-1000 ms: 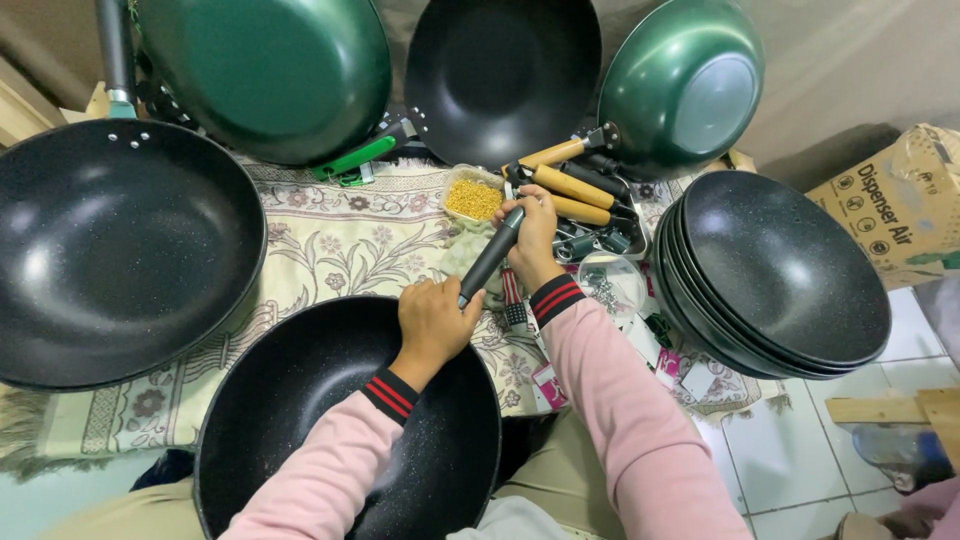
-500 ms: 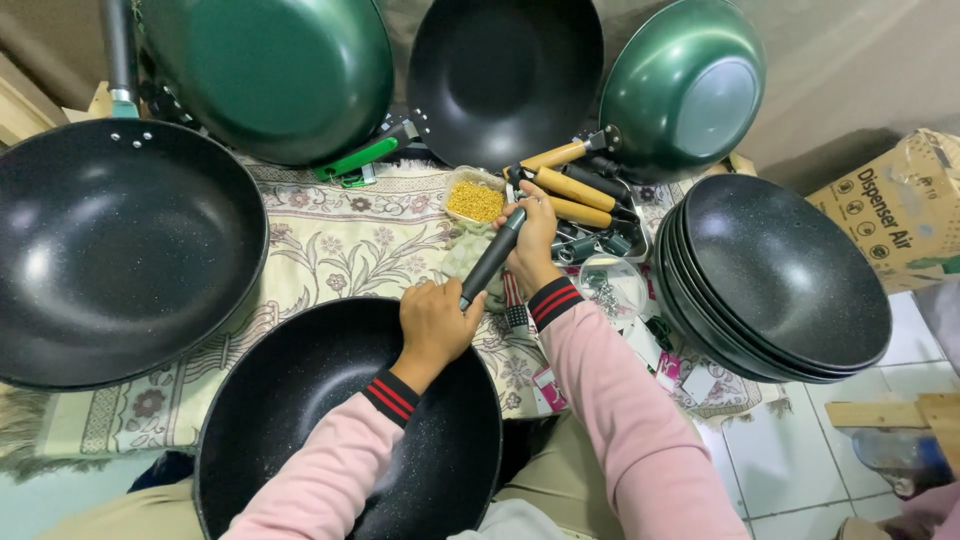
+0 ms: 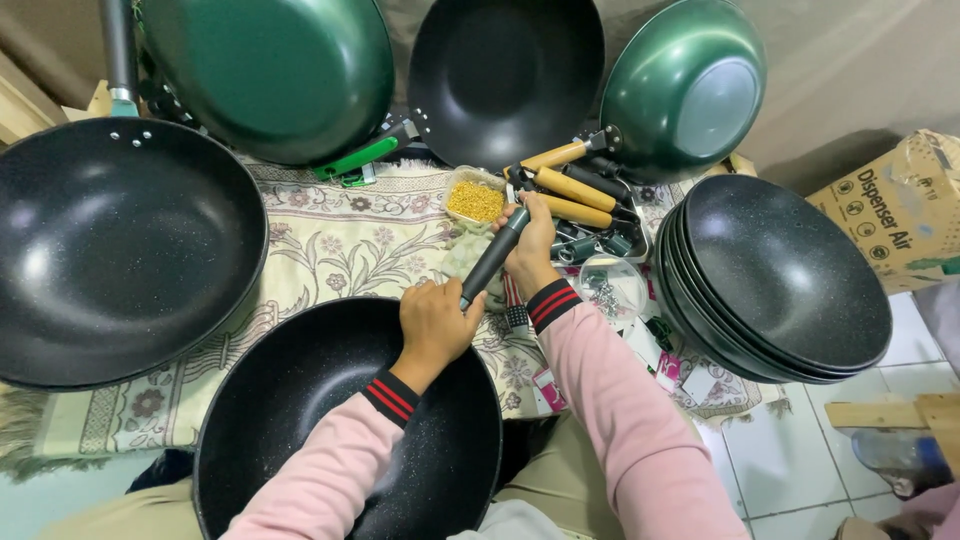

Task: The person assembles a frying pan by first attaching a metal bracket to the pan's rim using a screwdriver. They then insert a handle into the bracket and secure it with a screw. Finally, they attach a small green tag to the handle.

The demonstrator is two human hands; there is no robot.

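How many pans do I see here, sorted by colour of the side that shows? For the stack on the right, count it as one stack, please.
Black pans, single: 3, at left, at top, and in the lap under the left hand
Green pans: 2, and
Stack of black pans: 1, number inside unclear
Total: 6

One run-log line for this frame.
left hand: on black wok rim | right hand: grips dark handle | stacked woks: right

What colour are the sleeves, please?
Pink sleeves with black-and-red striped cuffs, seen in the head view.
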